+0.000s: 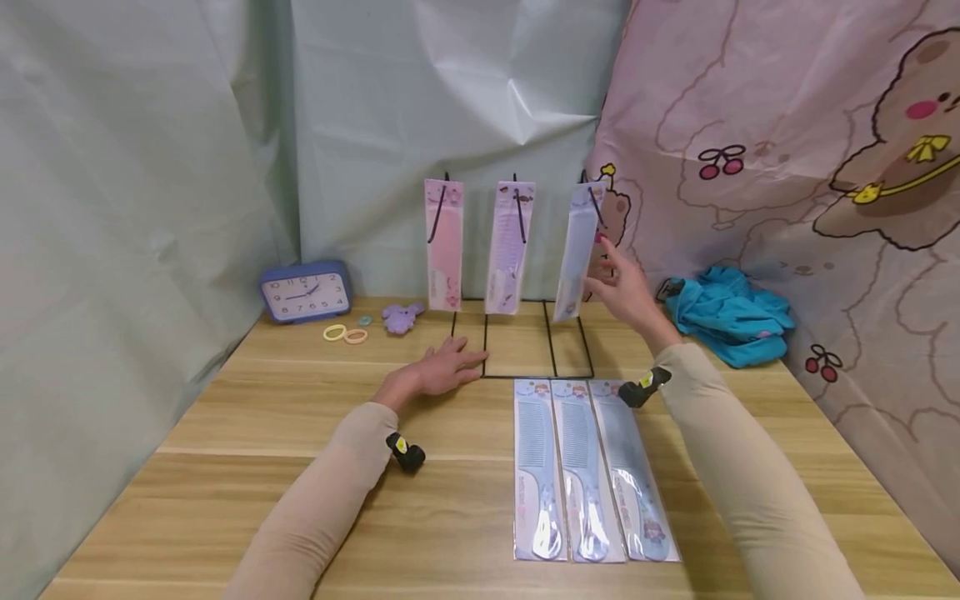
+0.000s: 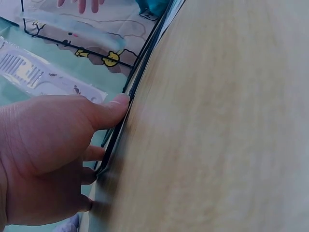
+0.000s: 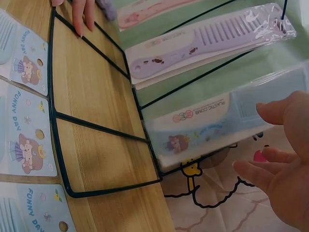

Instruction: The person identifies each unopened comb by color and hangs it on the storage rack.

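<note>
A black wire rack (image 1: pixel 517 342) stands at the back of the wooden table. Three packaged combs hang from its hooks: a pink comb (image 1: pixel 444 242), a purple comb (image 1: pixel 510 246) and a light blue comb (image 1: pixel 579 250). My right hand (image 1: pixel 611 279) is raised beside the blue comb (image 3: pixel 203 125), fingers (image 3: pixel 285 113) spread and holding nothing. Whether they touch the package is unclear. My left hand (image 1: pixel 442 369) lies flat on the table, its fingertips (image 2: pixel 118 104) on the rack's base wire (image 2: pixel 130 87) at the left corner. Three more packaged combs (image 1: pixel 581 467) lie side by side in front of the rack.
A blue alarm clock (image 1: pixel 306 292), hair rings (image 1: pixel 345 334) and a small purple toy (image 1: pixel 401 317) sit at the back left. A teal cloth (image 1: pixel 727 312) lies at the back right. Curtains close in the table on three sides.
</note>
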`<action>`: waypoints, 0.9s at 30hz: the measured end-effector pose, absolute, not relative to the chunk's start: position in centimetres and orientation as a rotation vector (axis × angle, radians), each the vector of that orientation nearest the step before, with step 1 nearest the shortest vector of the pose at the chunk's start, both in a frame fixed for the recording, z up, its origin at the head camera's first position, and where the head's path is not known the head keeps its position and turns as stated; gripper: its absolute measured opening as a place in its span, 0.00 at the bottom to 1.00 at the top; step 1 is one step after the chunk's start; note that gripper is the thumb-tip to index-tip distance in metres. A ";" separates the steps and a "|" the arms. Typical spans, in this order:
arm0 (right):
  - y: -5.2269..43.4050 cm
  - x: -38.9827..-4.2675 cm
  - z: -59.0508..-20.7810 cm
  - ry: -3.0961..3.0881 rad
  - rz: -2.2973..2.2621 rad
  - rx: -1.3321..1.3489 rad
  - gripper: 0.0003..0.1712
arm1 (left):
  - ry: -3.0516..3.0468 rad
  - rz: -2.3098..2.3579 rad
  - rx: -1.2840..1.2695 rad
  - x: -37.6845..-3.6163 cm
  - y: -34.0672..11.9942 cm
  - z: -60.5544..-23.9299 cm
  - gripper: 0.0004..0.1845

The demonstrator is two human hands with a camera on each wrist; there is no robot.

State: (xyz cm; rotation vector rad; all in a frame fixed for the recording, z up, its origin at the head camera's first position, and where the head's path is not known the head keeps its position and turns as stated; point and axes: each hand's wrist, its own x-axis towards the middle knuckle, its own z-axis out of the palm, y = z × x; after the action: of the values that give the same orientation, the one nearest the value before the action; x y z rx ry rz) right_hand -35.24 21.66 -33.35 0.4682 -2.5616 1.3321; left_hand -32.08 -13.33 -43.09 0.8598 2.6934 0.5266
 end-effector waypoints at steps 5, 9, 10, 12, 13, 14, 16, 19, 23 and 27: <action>22.0 -34.7 -33.4 -2.563 1.379 0.441 0.45 | 2.691 0.527 0.859 -32.2 -13.3 -43.3 0.29; 22.2 -34.0 -33.1 -2.558 1.363 0.424 0.45 | 2.695 0.536 0.854 -32.4 -13.4 -43.6 0.29; 22.3 -33.8 -33.1 -2.556 1.349 0.424 0.44 | 2.696 0.535 0.854 -32.4 -13.4 -43.6 0.29; 22.4 -33.5 -33.1 -2.550 1.342 0.425 0.44 | 2.694 0.540 0.852 -32.5 -13.5 -43.7 0.28; 22.5 -33.4 -33.1 -2.545 1.341 0.428 0.44 | 2.693 0.541 0.851 -32.5 -13.4 -43.7 0.28; 22.7 -33.1 -33.2 -2.541 1.339 0.436 0.44 | 2.693 0.539 0.849 -32.5 -13.4 -43.7 0.28; 22.9 -32.7 -33.4 -2.533 1.329 0.453 0.44 | 2.691 0.537 0.846 -32.6 -13.4 -43.7 0.28; 23.1 -31.5 -33.8 -2.545 1.297 0.469 0.44 | 2.692 0.534 0.843 -32.5 -13.4 -43.6 0.29; 23.4 -29.3 -34.6 -2.597 1.210 0.470 0.44 | 2.695 0.531 0.844 -32.3 -13.4 -43.3 0.29; 23.9 -26.9 -35.6 -2.702 1.094 0.518 0.44 | 2.694 0.532 0.846 -32.2 -13.5 -43.3 0.28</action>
State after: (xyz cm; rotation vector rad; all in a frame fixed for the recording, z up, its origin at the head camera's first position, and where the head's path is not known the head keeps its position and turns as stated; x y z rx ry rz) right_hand -26.89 23.87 -35.63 0.5184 -2.7021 1.0938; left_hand -32.23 -13.47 -43.32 0.8463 2.6939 0.5318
